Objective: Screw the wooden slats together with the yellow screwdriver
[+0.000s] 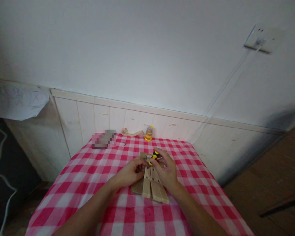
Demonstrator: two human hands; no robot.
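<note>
My right hand point(167, 168) is closed around a short yellow and black screwdriver point(154, 156), tilted with its lower end toward the wood. Under it lie pale wooden strips, a left strip point(147, 188) and right-hand strips point(157, 189), with dark screw heads in them. They rest on a darker wooden board point(137, 186). My left hand point(134, 169) has its fingertips pinched together beside the screwdriver's lower end, at the left strip; what they hold, if anything, is too small to tell. The screwdriver's tip is hard to make out.
A red and white checked cloth point(123, 216) covers the table. Toward the wall stand a yellow-capped container point(148, 133), a pale curved strip point(132, 133), a small dark object point(125, 143) and a pixelated item point(104, 139). A white cord point(218, 98) hangs from a wall socket point(263, 39).
</note>
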